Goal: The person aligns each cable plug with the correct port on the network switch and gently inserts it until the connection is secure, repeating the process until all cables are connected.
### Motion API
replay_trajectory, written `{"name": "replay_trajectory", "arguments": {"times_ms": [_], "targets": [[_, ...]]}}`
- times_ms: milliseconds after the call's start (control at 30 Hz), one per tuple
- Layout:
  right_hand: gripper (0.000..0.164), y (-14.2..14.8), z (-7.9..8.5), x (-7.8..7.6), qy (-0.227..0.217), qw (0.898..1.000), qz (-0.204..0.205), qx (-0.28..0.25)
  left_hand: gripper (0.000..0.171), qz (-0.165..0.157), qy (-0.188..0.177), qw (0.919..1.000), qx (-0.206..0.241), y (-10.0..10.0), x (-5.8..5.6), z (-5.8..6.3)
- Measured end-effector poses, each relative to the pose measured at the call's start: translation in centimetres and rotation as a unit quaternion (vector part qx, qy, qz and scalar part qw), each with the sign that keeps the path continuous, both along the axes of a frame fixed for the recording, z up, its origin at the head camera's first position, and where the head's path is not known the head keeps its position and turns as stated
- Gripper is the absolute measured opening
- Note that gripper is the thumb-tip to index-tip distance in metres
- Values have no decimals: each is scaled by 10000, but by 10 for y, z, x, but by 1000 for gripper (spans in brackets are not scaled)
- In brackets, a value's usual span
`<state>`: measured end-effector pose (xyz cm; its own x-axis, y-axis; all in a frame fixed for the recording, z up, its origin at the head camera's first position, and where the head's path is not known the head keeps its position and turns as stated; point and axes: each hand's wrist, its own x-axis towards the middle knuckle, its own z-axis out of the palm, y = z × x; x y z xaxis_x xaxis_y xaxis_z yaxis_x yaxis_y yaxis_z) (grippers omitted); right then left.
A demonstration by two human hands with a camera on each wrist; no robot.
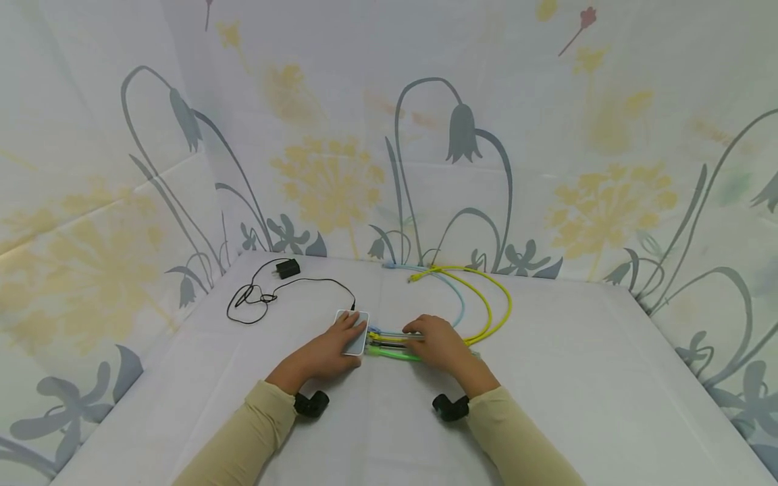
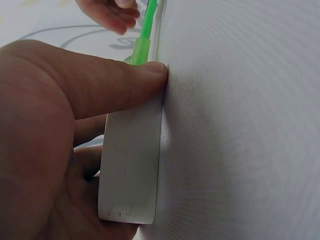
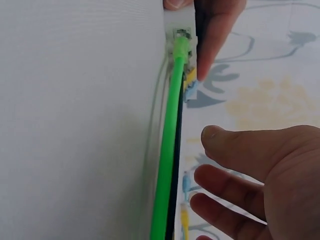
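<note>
A small white network switch [image 1: 354, 347] lies flat on the table with my left hand [image 1: 325, 352] over it. My left thumb presses its near side, close to the green plug, while the fingers reach across its top. Green [image 1: 392, 354], black [image 1: 389, 345], yellow [image 1: 509, 307] and light blue [image 1: 460, 304] network cables run from its right side. Over these cables hovers my right hand [image 1: 440, 344], its fingers loosely bent with nothing between them. In the right wrist view the green cable [image 3: 170, 135] passes beside the thumb, apart from it.
A black power adapter [image 1: 288, 268] sits at the back left, its thin cord [image 1: 313, 279] looping over to the switch's far side. Free ends of the yellow and light blue cables lie near the back edge, by a flower-patterned curtain [image 1: 389, 135].
</note>
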<state>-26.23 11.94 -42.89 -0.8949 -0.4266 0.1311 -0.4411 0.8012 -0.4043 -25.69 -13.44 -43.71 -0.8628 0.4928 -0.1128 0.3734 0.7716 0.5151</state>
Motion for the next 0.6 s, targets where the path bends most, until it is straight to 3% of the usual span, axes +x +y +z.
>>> {"name": "replay_trajectory", "arguments": {"times_ms": [600], "targets": [[26,31,13,1,-418,9979,-324,-380,71,13,15,10000,70,1,1,1]]}}
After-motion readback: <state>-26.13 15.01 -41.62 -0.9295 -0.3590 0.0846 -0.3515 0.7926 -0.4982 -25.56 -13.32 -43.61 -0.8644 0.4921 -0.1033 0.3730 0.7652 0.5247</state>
